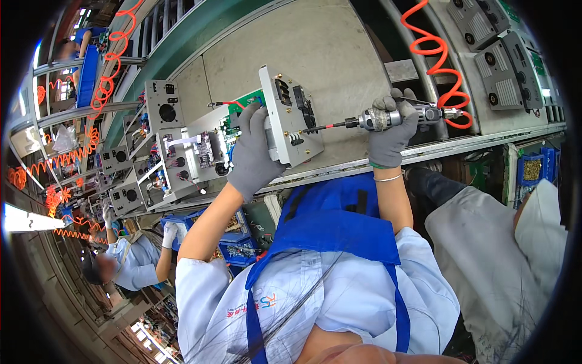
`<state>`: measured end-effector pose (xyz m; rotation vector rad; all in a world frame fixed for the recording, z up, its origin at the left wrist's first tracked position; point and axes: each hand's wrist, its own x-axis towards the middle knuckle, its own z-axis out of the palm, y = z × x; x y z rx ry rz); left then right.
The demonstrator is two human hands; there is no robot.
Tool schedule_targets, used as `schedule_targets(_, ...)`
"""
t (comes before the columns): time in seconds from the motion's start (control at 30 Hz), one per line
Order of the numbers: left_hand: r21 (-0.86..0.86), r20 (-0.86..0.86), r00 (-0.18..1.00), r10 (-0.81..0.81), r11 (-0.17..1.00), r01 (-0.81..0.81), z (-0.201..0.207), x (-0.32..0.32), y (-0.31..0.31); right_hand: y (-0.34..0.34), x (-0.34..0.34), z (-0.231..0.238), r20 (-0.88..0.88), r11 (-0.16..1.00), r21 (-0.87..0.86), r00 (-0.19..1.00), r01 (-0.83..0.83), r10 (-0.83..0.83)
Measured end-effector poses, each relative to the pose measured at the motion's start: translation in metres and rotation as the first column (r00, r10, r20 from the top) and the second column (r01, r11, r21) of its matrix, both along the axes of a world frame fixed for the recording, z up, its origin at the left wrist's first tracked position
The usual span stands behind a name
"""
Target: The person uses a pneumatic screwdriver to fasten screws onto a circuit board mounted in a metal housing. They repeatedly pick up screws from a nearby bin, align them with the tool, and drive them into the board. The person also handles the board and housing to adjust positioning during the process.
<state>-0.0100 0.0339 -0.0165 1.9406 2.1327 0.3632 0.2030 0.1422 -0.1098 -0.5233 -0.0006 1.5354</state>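
My gloved left hand (251,148) grips the back of an upright metal panel (280,130), where a green circuit board (239,112) and other parts are mounted. Black sockets and small brass-coloured fittings show on the panel's right face. My gloved right hand (391,133) is wrapped round a pneumatic screwdriver (379,119) lying level, its long bit pointing left. The bit's tip meets the panel's face near a lower fitting, though I cannot see exactly what it engages. A red coiled air hose (445,79) runs up from the tool's rear end.
Several similar metal units (162,109) line the bench at the left, and more grey units (506,73) stand at the far right. Blue bins (236,249) of small parts sit below the bench edge. A co-worker (136,261) is at the lower left; another person's legs (479,242) are at right.
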Motion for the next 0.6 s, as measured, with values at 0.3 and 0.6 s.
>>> schedule_targets(0.3, 0.038, 0.007, 0.999, -0.049, 0.998, 0.048, -0.005, -0.003, -0.001, 0.002, 0.001, -0.002, 0.034, 0.992, 0.003, 0.991, -0.127, 0.127)
schedule_targets(0.6, 0.177, 0.159, 0.987, 0.03, 0.983, -0.058, 0.034, -0.016, -0.042, 0.059, 0.046, -0.039, 0.316, 0.904, -0.087, 0.849, -0.419, 0.425)
